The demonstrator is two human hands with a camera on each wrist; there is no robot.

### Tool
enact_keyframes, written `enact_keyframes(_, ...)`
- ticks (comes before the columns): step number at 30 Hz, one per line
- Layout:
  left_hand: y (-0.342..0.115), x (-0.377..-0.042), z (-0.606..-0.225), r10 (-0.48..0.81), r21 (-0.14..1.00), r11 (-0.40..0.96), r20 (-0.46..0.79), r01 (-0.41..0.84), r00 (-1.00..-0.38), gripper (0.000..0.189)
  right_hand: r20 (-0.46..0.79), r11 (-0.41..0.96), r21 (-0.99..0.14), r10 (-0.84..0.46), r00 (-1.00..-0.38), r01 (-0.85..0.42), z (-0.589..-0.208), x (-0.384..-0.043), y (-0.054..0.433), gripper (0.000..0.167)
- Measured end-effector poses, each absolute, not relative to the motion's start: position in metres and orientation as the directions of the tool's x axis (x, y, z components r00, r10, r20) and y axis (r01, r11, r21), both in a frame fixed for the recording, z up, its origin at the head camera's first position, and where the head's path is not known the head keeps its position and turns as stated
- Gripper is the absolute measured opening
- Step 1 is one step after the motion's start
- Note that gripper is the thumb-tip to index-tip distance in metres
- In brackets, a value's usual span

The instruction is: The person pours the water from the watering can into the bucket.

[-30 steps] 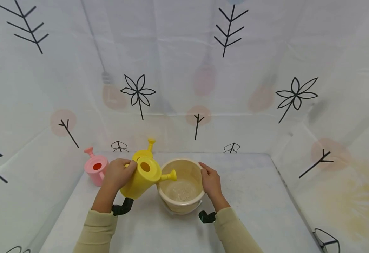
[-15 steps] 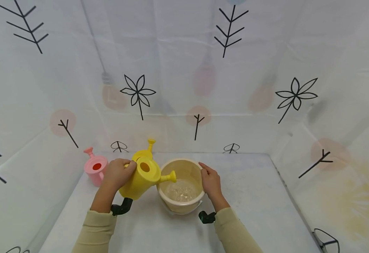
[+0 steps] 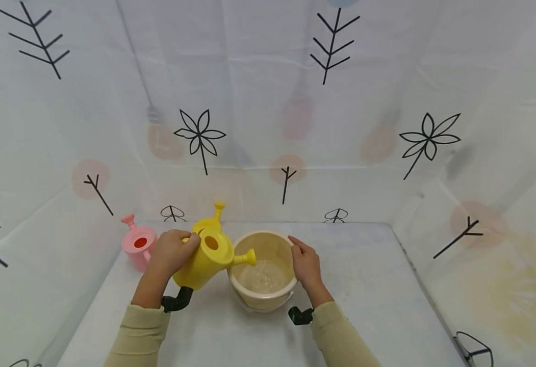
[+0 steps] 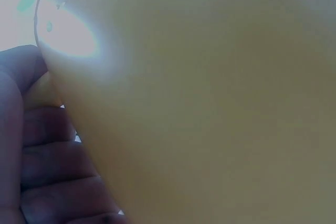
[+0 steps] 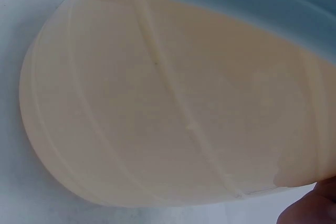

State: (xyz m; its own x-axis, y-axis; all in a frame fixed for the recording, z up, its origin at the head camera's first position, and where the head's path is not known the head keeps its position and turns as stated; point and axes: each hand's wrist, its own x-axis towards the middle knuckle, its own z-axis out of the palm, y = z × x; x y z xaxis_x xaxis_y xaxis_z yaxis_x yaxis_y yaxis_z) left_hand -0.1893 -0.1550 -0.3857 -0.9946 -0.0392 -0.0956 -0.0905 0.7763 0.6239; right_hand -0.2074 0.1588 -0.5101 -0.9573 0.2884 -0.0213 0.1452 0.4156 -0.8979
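Note:
My left hand [image 3: 169,252] grips the handle of a yellow watering can [image 3: 203,262], with fingers curled beside its body in the left wrist view. The can is tilted to the right, and its spout reaches over the rim of a cream bucket [image 3: 262,305]. Rippled water [image 3: 263,278] shows inside the bucket. On the bucket's right side, my right hand [image 3: 306,262] holds the rim. The bucket wall [image 5: 142,103] fills most of the right wrist view, with part of a finger at its lower right corner.
Behind the held can stands a second yellow watering can [image 3: 207,224], partly hidden. A pink watering can [image 3: 136,250] stands to the left, by my left hand. All are on a white-covered table [image 3: 355,285] before a patterned cloth backdrop [image 3: 254,132].
The water in the bucket bubbled more strongly half a second ago and now shows softer ripples. Both hands, the tilted can and the bucket stay almost in place.

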Motion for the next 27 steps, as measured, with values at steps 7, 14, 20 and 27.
enact_keyframes(7,-0.1532,-0.1904,-0.3851,-0.048,0.617,0.781,-0.092,-0.095,-0.995,0.033,-0.016,0.425,-0.894,0.293,-0.956,0.146,-0.5097,-0.2071,0.1596,0.044)
enact_keyframes(14,-0.1512,-0.1893,-0.3842,-0.049,0.614,0.782,-0.106,-0.104,-0.993,0.032,-0.02,0.423,-0.894,0.292,-0.956,0.148,-0.5105,-0.2074,0.1597,0.044)
enact_keyframes(20,-0.1501,-0.1887,-0.3831,-0.04,0.595,0.8,-0.08,-0.08,-0.996,0.033,-0.019,0.414,-0.899,0.291,-0.956,0.144,-0.5113,-0.2074,0.1598,0.043)
enact_keyframes(27,-0.1487,-0.1868,-0.3803,-0.034,0.583,0.809,-0.075,-0.071,-0.997,0.033,-0.018,0.418,-0.898,0.288,-0.958,0.142,-0.5121,-0.2075,0.1598,0.044)
